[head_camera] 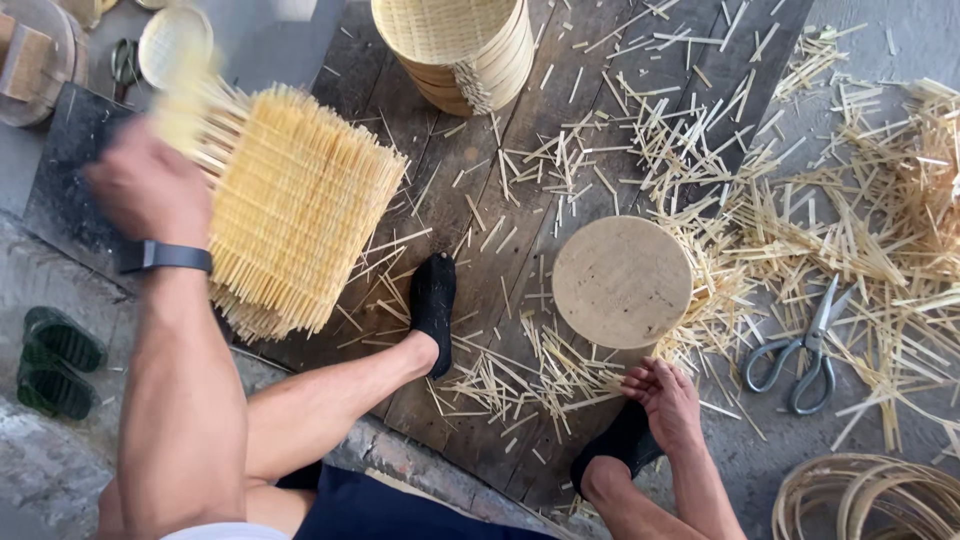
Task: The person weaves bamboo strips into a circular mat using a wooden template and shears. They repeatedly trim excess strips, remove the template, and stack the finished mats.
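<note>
My left hand point(150, 190), blurred by motion and wearing a dark wristband, grips the rim of a half-woven bamboo basket point(295, 205) with loose strip ends sticking out all round. The basket is tilted on its side over the dark wooden boards. My right hand point(665, 400) is low at the right, next to my right foot in a black sock, fingers curled on thin bamboo strips point(560, 375) lying beside a round wooden disc point(622, 282). Whether those fingers pinch a strip is unclear.
A stack of finished woven baskets point(460, 50) stands at the top centre. Metal scissors point(805, 350) lie at the right among several scattered bamboo offcuts. Coiled bamboo hoops point(870, 495) sit bottom right. Green sandals point(55, 360) lie at the left.
</note>
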